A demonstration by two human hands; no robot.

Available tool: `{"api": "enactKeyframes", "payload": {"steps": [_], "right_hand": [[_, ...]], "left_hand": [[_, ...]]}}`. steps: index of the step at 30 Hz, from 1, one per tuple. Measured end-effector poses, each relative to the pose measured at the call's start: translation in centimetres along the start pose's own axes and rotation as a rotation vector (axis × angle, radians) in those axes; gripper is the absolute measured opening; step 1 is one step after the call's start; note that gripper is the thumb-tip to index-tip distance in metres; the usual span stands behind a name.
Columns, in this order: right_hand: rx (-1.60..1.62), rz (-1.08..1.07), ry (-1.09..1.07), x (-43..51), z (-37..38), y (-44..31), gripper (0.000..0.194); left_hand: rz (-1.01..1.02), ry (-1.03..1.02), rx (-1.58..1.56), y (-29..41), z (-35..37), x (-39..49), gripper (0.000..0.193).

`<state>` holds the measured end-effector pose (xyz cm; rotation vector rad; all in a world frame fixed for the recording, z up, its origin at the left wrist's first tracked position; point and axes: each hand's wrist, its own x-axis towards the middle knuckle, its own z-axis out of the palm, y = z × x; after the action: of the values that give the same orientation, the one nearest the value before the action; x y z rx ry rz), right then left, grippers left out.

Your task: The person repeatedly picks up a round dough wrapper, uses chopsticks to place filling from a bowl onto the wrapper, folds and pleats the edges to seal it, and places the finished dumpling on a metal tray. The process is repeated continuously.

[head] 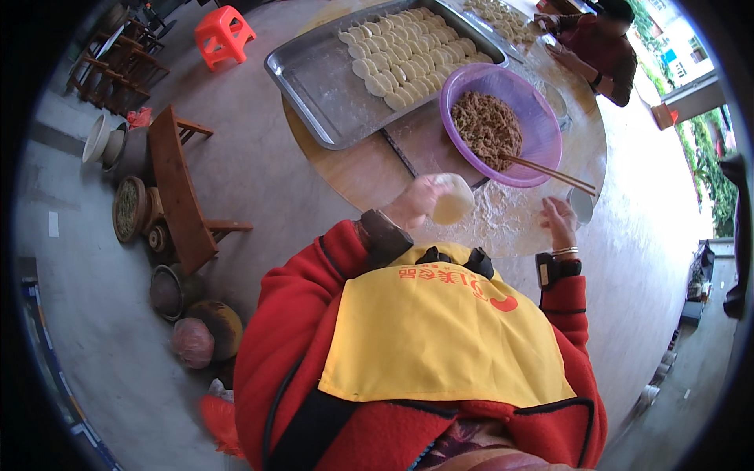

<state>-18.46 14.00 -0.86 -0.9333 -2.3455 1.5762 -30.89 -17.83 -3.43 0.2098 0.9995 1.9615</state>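
My left hand holds up a thin round dough wrapper, slightly blurred, above the near part of the round table. My right hand is over the table's right edge with its fingers partly bent and nothing seen in them. A small white cup stands right beside it; whether the fingers touch it I cannot tell. Beyond my hands is a purple plastic bowl with minced filling in it. A pair of wooden chopsticks leans from the filling over the bowl's rim.
A large metal tray holds rows of shaped dumplings. Loose flour covers the tabletop before me. Across the table a person works near more dough pieces. A wooden bench and a red plastic stool stand to the left.
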Motion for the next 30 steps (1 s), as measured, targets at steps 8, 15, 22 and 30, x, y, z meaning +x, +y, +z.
{"api": "enactKeyframes", "payload": {"steps": [8, 15, 22, 30], "right_hand": [[0.490, -0.340, 0.320, 4.5, 0.4, -1.7, 0.042], [0.256, -0.472, 0.055, 6.2, 0.3, -3.5, 0.020], [0.441, -0.399, 0.085, 7.6, -3.6, -4.1, 0.022], [0.469, -0.494, 0.103, 9.1, -1.5, -2.1, 0.020]], "left_hand": [[0.120, 0.309, -0.125, 1.5, -0.8, 0.2, 0.027], [0.101, 0.596, -0.062, 1.5, 0.0, 0.5, 0.029], [0.135, 0.695, 0.078, 2.3, 0.6, 2.9, 0.030], [0.258, 0.789, 0.070, 4.1, 3.1, 4.7, 0.029]]}}
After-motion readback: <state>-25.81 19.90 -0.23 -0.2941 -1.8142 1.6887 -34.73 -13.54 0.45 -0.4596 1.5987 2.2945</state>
